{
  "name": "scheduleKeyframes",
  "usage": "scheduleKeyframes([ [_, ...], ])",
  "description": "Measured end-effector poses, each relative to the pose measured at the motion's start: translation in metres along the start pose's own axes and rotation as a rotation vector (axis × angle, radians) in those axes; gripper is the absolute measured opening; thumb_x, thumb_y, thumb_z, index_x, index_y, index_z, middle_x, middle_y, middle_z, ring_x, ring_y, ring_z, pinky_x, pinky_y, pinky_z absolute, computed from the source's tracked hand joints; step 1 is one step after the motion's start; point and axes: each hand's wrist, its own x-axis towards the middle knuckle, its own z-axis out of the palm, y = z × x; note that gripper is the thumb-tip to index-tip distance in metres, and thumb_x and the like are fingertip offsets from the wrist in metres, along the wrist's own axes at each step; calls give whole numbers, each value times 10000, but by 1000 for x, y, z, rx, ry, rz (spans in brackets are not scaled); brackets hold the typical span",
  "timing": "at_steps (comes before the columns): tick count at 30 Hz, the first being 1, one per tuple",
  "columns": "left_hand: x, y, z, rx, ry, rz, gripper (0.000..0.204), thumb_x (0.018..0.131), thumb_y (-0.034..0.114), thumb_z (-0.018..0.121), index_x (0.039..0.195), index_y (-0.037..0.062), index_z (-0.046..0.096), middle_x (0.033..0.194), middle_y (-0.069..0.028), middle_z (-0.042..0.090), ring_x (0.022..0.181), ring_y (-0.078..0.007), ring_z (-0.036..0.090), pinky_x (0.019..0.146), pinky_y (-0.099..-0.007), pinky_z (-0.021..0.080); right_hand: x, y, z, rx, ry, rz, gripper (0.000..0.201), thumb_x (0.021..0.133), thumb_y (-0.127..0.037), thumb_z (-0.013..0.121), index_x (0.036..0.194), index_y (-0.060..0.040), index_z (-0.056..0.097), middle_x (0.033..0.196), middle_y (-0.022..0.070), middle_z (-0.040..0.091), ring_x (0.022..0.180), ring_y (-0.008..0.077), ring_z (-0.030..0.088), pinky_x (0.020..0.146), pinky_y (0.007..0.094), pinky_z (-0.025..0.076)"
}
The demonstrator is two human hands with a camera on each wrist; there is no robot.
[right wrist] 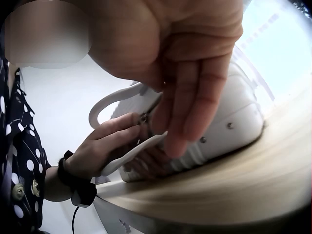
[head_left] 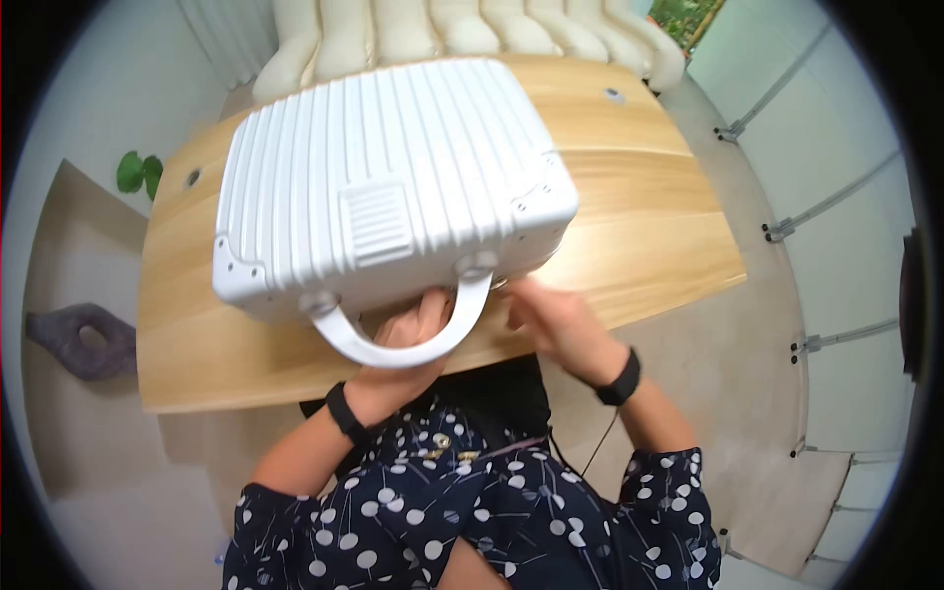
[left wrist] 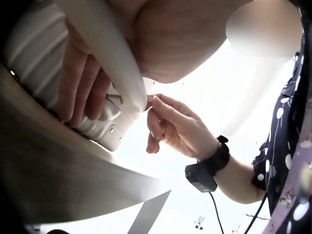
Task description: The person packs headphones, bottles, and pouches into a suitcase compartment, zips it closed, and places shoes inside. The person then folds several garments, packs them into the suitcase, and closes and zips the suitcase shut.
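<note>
A white ribbed hard case (head_left: 383, 167) rests on the wooden table, its curved handle (head_left: 403, 354) toward the wearer. My left hand (head_left: 413, 324) reaches behind the handle to the case's near side. Several of its fingers (left wrist: 78, 87) lie straight along the case in the left wrist view; a small metal piece (right wrist: 144, 117) shows at its upper fingertips in the right wrist view, and I cannot tell whether they pinch it. Right of the handle, my right hand (head_left: 560, 324) pinches a small metal zipper pull (head_left: 500, 284) between thumb and forefinger, its other fingers loosely bent.
The wooden table (head_left: 649, 226) extends beyond the case on both sides. Cream padded seating (head_left: 442, 29) stands behind it. White panels on metal feet (head_left: 846, 246) line the right. A purple ring-shaped object (head_left: 88, 339) sits in a recess on the left.
</note>
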Motion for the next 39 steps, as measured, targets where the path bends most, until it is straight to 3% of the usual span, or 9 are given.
scheduleKeyframes([
  [2,-5,-10,5,7,-36,10,312,788,-43,490,1099,-28,482,843,-226,546,656,-410,592,565,-467,489,12,-7,23,-79,32,-116,260,826,-32,530,1080,-32,475,717,161,604,662,336,621,563,389,506],
  [4,-6,-12,7,44,-62,-19,308,786,-31,519,1093,-26,490,844,-217,553,661,-404,599,560,-457,492,19,-12,32,-157,41,-42,257,836,-66,533,1078,-19,461,749,194,605,679,383,597,566,424,495],
  [11,-2,-8,4,-80,27,52,159,812,67,574,922,-8,489,748,-237,570,671,-424,579,571,-453,482,12,-7,57,-65,170,-25,272,854,-58,510,1118,-6,473,873,207,589,813,395,579,670,436,491],
  [14,-7,-14,8,-93,14,30,185,831,84,593,985,10,521,808,-206,571,744,-418,582,604,-460,469,10,-4,69,38,234,-1,227,858,-33,493,1081,11,495,918,230,563,878,409,554,716,434,471],
  [20,-7,-15,8,-238,11,-3,208,820,85,626,992,7,538,836,-197,602,748,-386,610,620,-422,486,7,2,74,215,328,110,181,859,-47,520,1025,25,528,872,218,573,808,403,561,684,397,469],
  [23,-5,-14,4,-339,31,-5,203,811,79,646,975,7,551,857,-187,629,772,-346,636,645,-383,498,5,6,68,247,265,125,197,861,-67,544,1038,18,557,848,203,605,779,372,597,673,377,481],
  [28,-5,-14,4,-394,42,-23,193,794,63,659,951,2,565,859,-169,647,792,-301,654,689,-347,503,7,19,76,406,233,196,218,860,-83,570,1044,31,600,829,142,659,727,188,645,628,300,499],
  [31,-5,-13,3,-365,24,-62,199,781,45,655,954,-3,569,866,-166,648,804,-305,653,705,-348,503,8,19,76,497,206,235,193,868,-71,562,1018,43,605,808,107,658,684,141,631,598,270,495],
  [39,-3,-10,-1,-430,23,-34,135,831,34,596,954,-2,555,879,-168,639,799,-324,642,691,-352,500,10,17,74,547,187,246,180,881,-57,554,1012,52,610,826,82,659,721,114,607,636,255,495],
])
